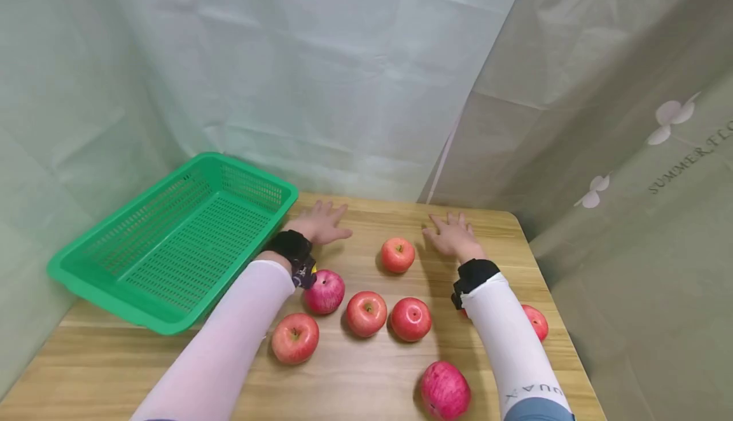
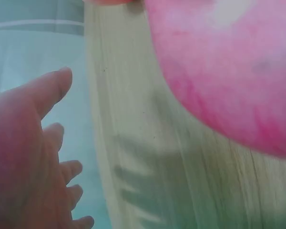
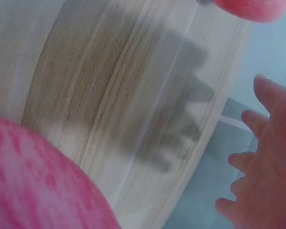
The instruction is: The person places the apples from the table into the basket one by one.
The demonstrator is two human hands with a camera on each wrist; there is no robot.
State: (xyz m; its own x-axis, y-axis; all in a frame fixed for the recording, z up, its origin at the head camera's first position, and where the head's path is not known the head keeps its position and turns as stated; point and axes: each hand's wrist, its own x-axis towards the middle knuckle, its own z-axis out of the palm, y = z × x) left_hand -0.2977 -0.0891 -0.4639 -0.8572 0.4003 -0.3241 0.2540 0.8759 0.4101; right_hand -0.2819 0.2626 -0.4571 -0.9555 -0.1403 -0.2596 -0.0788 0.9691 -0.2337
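Note:
My left hand (image 1: 321, 222) is held out with spread fingers beside the basket's right rim, holding nothing. Across the table, my right hand (image 1: 454, 236) is likewise stretched out, fingers apart and nothing in its grasp. Between them sits a red apple (image 1: 397, 255). A pink-streaked apple (image 1: 324, 292) lies near my left wrist and fills much of the left wrist view. Closer to me are three red apples, left (image 1: 294, 338), middle (image 1: 366, 314) and right (image 1: 410, 319). Another dark pink apple (image 1: 445, 390) rests at the front. My right forearm partly hides a red apple (image 1: 535, 322).
A green plastic basket (image 1: 189, 249) with slotted walls stands on the left, with no apples visible inside. The wooden table (image 1: 355, 389) ends at pale hanging curtains (image 1: 343, 90) behind and on both sides. Hand shadows fall on the wood in both wrist views.

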